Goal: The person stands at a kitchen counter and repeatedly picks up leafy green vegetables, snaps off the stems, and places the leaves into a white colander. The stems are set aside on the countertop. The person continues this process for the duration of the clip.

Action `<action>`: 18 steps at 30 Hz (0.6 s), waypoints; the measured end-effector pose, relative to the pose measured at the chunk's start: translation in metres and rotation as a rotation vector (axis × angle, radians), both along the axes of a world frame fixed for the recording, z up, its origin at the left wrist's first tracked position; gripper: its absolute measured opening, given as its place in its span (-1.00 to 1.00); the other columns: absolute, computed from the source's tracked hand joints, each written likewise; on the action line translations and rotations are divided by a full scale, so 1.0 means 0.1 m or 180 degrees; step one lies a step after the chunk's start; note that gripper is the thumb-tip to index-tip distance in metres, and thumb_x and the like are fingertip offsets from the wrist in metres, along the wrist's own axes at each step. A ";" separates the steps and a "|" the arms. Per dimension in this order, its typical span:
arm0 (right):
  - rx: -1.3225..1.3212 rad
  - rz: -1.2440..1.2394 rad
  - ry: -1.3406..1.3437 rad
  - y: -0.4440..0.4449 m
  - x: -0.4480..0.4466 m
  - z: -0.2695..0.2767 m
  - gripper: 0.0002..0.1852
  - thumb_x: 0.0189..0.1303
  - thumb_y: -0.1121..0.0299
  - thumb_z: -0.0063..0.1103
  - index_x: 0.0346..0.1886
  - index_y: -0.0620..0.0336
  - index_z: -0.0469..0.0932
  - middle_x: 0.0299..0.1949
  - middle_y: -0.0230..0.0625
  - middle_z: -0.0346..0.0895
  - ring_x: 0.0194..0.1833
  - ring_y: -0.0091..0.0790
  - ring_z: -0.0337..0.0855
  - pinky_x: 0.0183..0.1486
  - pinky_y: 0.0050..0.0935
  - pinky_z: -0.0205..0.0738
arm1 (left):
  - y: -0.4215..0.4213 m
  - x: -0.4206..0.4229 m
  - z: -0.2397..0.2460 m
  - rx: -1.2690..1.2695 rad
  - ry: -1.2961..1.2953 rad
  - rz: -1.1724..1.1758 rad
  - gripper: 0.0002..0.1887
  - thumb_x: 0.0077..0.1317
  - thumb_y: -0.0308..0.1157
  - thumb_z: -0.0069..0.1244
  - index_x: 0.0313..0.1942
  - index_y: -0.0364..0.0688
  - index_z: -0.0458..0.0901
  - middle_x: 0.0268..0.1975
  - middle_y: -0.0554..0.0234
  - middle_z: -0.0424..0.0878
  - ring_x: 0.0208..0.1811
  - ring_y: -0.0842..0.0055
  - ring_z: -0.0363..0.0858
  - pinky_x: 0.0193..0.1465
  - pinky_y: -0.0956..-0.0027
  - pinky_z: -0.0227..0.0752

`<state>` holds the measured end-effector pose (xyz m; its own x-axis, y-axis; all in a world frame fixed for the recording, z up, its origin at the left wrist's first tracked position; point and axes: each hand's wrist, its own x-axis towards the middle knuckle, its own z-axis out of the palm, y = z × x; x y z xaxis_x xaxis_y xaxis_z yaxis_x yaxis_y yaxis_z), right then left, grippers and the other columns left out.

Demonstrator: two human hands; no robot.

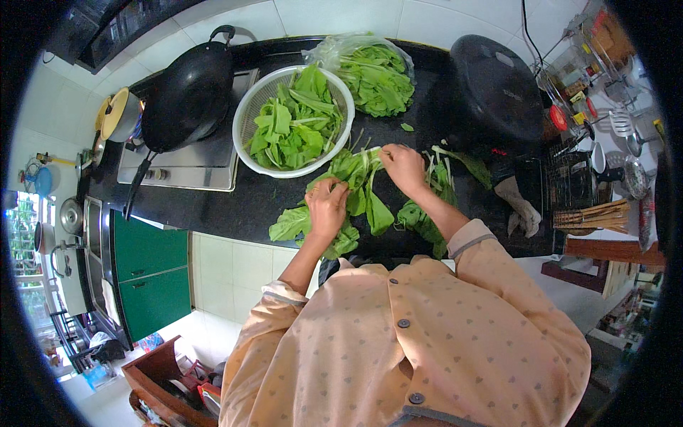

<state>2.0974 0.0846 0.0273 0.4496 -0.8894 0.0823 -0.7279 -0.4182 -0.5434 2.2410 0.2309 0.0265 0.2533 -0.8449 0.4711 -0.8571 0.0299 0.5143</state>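
Note:
My left hand [326,207] is closed on a bunch of leafy greens [378,205] lying on the black countertop. To its right, my right hand [404,168] pinches the pale stem ends of the same bunch. Broad leaves spread out below both hands, and the fingertips partly hide the stems. Just beyond my left hand stands a white mesh colander [346,136] holding loose green leaves [293,128]. Beside my right forearm lies a second pile of greens [421,216], partly covered by the arm.
Behind the colander, a clear plastic bag [325,53] holds more greens. A black wok [192,96] rests on the steel gas stove [208,173] at left. At right are a large dark pan or lid [496,88], a crumpled cloth [520,208] and bundled chopsticks [592,216].

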 end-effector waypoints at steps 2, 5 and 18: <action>0.0155 0.0152 0.0418 -0.01 0.09 -0.03 -0.71 0.06 0.27 0.17 -0.23 0.29 0.54 -0.50 -0.14 0.56 -0.57 -0.27 0.54 -0.50 -0.27 0.40 | 0.02 0.01 -0.04 0.0027 -0.0096 0.0035 -0.85 -0.03 -0.44 0.10 -0.37 -0.10 0.58 -0.26 0.33 0.52 -0.19 0.35 0.46 -0.17 0.25 0.18; 0.1798 0.0163 -0.0849 -0.04 0.19 -0.12 -0.71 -0.03 0.26 0.25 -0.34 0.30 0.53 -0.53 -0.16 0.56 -0.47 -0.33 0.59 -0.46 -0.30 0.44 | 0.04 0.06 -0.09 -0.0059 -0.0121 -0.0157 -0.82 -0.04 -0.44 0.11 -0.36 -0.09 0.58 -0.23 0.33 0.53 -0.15 0.34 0.46 -0.12 0.24 0.19; 0.2118 0.1143 -0.2241 -0.19 0.03 0.69 -0.82 0.04 0.53 0.15 -0.25 0.35 0.56 -0.48 -0.39 0.51 -0.49 -0.59 0.48 -0.39 -0.60 0.40 | -0.27 0.28 0.95 0.0162 0.2848 0.0174 -0.78 0.14 -0.46 0.04 -0.20 -0.35 0.57 -0.27 0.20 0.62 -0.25 0.58 0.53 -0.14 0.53 0.36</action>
<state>2.1003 0.0661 0.0963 0.7380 -0.6742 -0.0301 -0.0471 -0.0070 -0.9989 2.2692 0.2034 0.1213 0.5483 -0.8353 0.0405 -0.1345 -0.0403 0.9901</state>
